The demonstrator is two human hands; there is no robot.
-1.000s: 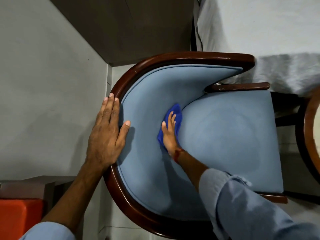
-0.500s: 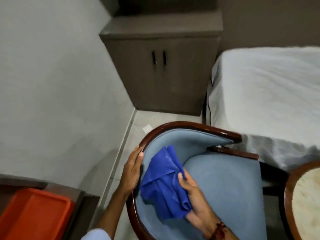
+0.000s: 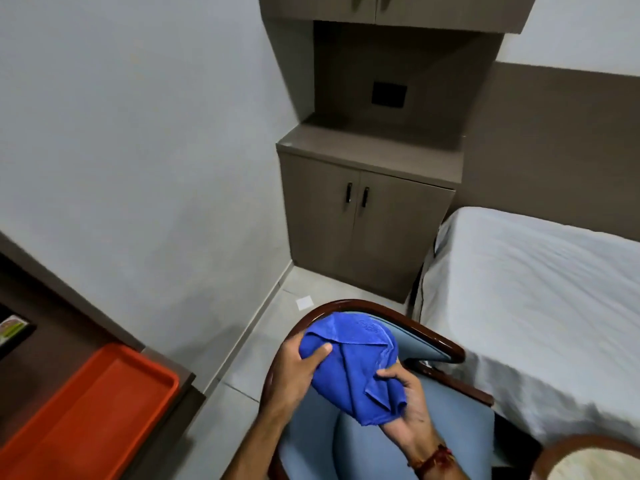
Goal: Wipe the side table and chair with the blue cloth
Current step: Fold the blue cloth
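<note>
Both hands hold the blue cloth [image 3: 349, 368] above the chair [image 3: 415, 441], over its back edge. The left hand [image 3: 298, 367] pinches the upper fold; the right hand [image 3: 407, 407] fingers [image 3: 389, 372] clamp the lower end. The cloth's long axis runs between them, diagonally.

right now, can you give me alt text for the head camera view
Both hands, left hand and right hand, hold an unfolded blue cloth above a blue upholstered chair with a dark wooden frame. A bed stands on the right, a brown cabinet in the corner, an orange tray lower left.
</note>
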